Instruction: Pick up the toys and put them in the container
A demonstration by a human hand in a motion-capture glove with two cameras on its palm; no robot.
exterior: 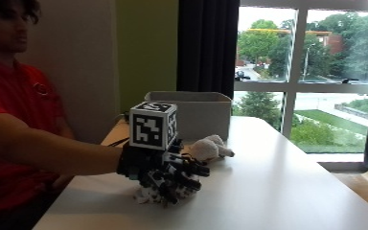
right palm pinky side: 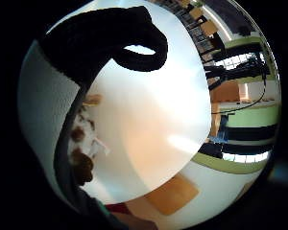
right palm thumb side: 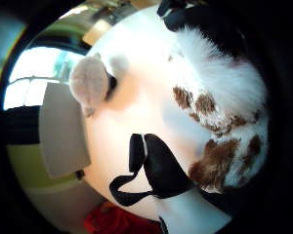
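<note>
In the outside view my gloved right hand lies on top of a white plush toy with brown spots, fingers curled down round it. The toy rests on the white table. Its spotted fur fills much of the thumb side palm view and shows at the edge of the little finger side view. A second, pale grey plush toy lies on the table just beyond my hand, apart from it. The grey container stands at the far end of the table, behind that toy.
A person in a red shirt sits at the left of the table. A large window and a dark curtain are behind the container. The table's right half is bare white surface.
</note>
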